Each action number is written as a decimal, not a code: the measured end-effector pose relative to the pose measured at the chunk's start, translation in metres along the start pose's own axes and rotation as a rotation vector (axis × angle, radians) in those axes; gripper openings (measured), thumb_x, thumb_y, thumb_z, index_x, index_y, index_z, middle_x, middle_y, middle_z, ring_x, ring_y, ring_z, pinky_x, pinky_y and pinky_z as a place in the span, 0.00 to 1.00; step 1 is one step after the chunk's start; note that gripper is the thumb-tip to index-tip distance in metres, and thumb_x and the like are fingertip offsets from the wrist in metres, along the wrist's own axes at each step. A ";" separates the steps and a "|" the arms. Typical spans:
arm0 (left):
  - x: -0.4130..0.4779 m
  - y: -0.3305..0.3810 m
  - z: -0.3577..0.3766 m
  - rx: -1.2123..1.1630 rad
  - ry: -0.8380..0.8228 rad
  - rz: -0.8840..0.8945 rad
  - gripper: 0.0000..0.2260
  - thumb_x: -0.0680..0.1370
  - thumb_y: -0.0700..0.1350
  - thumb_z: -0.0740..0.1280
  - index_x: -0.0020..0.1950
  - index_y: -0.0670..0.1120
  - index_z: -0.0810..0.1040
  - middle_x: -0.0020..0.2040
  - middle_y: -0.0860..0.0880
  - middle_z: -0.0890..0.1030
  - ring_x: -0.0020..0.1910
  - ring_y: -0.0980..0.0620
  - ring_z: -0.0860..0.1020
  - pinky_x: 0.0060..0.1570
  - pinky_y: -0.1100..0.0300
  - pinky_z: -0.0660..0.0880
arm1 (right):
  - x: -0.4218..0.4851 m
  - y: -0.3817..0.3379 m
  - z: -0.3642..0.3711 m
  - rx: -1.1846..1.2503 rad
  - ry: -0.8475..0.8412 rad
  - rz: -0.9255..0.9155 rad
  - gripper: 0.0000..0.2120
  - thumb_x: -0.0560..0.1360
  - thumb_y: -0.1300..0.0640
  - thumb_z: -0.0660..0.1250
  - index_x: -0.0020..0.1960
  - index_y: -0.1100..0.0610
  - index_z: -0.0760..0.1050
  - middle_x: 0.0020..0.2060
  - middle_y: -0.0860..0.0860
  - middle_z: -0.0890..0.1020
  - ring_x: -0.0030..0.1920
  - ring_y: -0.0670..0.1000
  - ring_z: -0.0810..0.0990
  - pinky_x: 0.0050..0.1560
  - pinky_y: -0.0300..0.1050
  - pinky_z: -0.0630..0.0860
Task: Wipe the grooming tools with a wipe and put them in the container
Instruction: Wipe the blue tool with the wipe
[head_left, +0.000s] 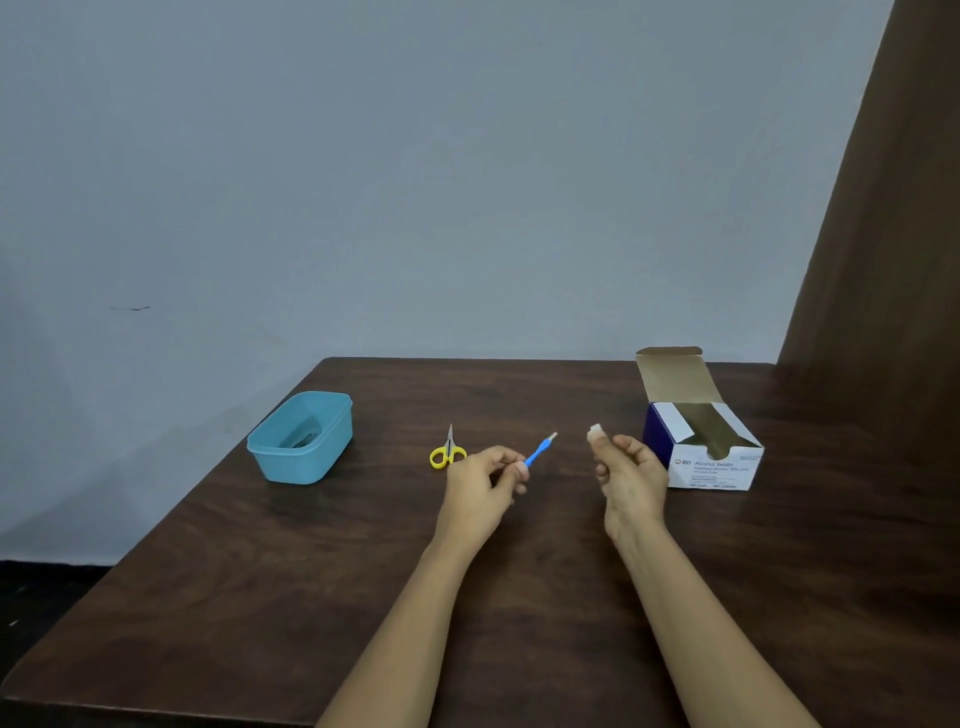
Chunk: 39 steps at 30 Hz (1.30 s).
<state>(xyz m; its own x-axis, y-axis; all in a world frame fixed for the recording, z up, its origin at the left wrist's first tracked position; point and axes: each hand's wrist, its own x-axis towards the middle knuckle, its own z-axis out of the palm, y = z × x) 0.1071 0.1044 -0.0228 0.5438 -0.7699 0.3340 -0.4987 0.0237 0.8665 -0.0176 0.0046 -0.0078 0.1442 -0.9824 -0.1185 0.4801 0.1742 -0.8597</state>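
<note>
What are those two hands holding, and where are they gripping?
The left hand pinches a blue grooming tool by its near handle end. The right hand holds a small white wipe at its fingertips.

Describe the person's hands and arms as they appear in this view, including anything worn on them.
Both the left hand and the right hand are bare, with no gloves. No rings, watch or bracelets show on either. Both forearms are uncovered up to the bottom edge of the picture, so no sleeves are in view. No markings or cables are visible on them.
</note>
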 end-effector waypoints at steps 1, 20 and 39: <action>0.000 0.000 0.000 -0.043 0.024 -0.010 0.08 0.78 0.36 0.64 0.44 0.46 0.81 0.38 0.52 0.83 0.33 0.59 0.80 0.34 0.67 0.76 | -0.002 0.000 0.000 -0.036 -0.042 0.019 0.10 0.69 0.62 0.76 0.48 0.58 0.77 0.38 0.50 0.80 0.36 0.45 0.74 0.39 0.38 0.73; -0.004 0.006 0.007 -0.231 -0.082 -0.016 0.11 0.82 0.40 0.60 0.48 0.51 0.80 0.41 0.48 0.83 0.36 0.57 0.80 0.37 0.62 0.77 | -0.017 0.004 0.010 -0.273 -0.329 -0.044 0.05 0.73 0.65 0.70 0.48 0.58 0.81 0.43 0.53 0.85 0.43 0.48 0.81 0.47 0.44 0.76; -0.004 0.010 0.005 -0.204 -0.152 -0.070 0.11 0.83 0.40 0.58 0.51 0.43 0.81 0.41 0.49 0.83 0.35 0.59 0.77 0.35 0.64 0.75 | -0.020 -0.003 0.011 -0.210 -0.363 0.070 0.08 0.77 0.67 0.65 0.53 0.60 0.81 0.45 0.56 0.85 0.41 0.50 0.83 0.43 0.41 0.79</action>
<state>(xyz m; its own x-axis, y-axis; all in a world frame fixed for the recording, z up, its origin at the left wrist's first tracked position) 0.0964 0.1048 -0.0176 0.4572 -0.8607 0.2240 -0.3083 0.0829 0.9477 -0.0121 0.0241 0.0024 0.4834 -0.8749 -0.0302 0.2773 0.1858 -0.9426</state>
